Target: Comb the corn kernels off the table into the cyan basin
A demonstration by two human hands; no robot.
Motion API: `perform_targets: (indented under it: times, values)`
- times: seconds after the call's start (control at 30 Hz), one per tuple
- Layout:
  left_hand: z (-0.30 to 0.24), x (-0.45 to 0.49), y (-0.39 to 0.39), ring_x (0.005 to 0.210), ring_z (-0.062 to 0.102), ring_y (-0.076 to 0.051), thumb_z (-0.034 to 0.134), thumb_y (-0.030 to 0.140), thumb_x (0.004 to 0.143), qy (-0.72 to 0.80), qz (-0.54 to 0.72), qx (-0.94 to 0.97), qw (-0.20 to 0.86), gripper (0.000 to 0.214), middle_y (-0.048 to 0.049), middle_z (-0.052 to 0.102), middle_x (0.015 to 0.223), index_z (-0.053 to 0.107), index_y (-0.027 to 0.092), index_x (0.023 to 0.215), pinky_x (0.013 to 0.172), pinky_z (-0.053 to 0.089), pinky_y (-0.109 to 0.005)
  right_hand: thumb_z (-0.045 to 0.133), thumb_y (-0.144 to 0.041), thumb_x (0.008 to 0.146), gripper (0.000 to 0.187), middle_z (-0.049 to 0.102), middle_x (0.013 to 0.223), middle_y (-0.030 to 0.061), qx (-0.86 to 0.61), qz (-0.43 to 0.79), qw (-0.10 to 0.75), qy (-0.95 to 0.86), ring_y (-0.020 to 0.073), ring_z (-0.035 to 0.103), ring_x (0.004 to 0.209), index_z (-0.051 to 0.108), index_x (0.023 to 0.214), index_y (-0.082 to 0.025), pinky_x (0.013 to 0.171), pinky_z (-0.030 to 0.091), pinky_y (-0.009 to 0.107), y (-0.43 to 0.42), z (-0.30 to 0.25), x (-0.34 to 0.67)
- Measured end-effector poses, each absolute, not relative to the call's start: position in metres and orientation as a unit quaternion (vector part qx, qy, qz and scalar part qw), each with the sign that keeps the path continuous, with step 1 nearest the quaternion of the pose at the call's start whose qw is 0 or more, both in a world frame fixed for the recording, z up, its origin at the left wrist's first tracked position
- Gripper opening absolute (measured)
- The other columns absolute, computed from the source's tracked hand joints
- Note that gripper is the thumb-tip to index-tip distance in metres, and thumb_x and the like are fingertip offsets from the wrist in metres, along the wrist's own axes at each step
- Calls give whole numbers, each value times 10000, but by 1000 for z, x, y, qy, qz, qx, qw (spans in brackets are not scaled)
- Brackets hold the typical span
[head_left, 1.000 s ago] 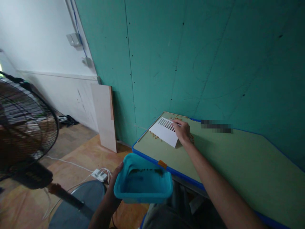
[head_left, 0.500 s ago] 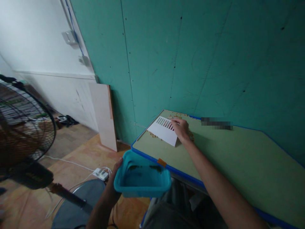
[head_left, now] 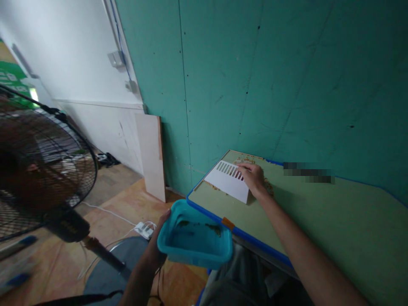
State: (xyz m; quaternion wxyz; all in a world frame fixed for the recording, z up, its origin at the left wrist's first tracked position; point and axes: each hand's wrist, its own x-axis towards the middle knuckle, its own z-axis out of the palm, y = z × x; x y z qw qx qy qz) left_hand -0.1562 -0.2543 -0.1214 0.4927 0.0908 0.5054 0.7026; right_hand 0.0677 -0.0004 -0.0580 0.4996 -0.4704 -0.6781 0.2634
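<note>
My left hand point(head_left: 161, 240) grips the left side of a blue plastic tub point(head_left: 197, 257), held just below the table's front corner. Some small brownish bits point(head_left: 213, 229) lie along the inside of the tub. Over on the table, my right hand point(head_left: 253, 176) is closed on the upper edge of a folded white card point(head_left: 226, 183) with a row of slots cut in it. The card stands like a tent. Small tan grains point(head_left: 215, 185) are scattered around it, some behind it and some by my right wrist.
The green tabletop point(head_left: 325, 229) has a blue edge with orange tape point(head_left: 228, 223) on it. A blurred-out dark strip point(head_left: 307, 172) lies at its back. A standing fan point(head_left: 41, 165) is at left, near a power strip point(head_left: 144, 229) with cords. A board point(head_left: 151, 157) leans against the wall.
The view has swung left, so everything sits farther right in the picture. The tub looks slightly more tilted. Both hands keep their hold.
</note>
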Motion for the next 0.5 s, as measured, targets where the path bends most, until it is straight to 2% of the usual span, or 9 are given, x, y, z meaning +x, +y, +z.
perform_targets:
  times: [0.17, 0.3, 0.37, 0.5]
  values:
    - [-116, -160, -249, 1144, 707, -272, 700, 492, 834, 465, 676, 112, 560, 254, 20, 823, 805, 808, 274, 906, 1011, 529, -350, 607, -342, 715, 318, 763, 822, 96, -457, 286, 497, -680, 222, 674, 719, 802, 865, -141, 631, 477, 307, -4, -56, 67]
    - [-120, -171, -242, 1033, 748, -222, 660, 555, 858, 428, 644, 175, 609, 318, 24, 828, 839, 799, 269, 844, 936, 549, -279, 627, -356, 715, 310, 757, 797, 88, -449, 308, 497, -676, 223, 674, 699, 799, 873, -152, 612, 479, 308, 0, -60, 66]
    - [-123, -179, -238, 1032, 748, -254, 640, 581, 861, 418, 629, 201, 624, 380, -18, 831, 869, 800, 237, 878, 934, 560, -319, 630, -360, 709, 317, 754, 790, 86, -451, 315, 497, -671, 224, 673, 681, 796, 878, -149, 598, 480, 311, 1, -61, 66]
    - [-131, -198, -227, 1045, 739, -312, 639, 544, 875, 414, 608, 230, 637, 450, -86, 828, 954, 776, 158, 1062, 926, 572, -395, 630, -353, 691, 311, 759, 817, 83, -453, 317, 502, -665, 230, 679, 705, 795, 863, -154, 613, 487, 316, -1, -60, 65]
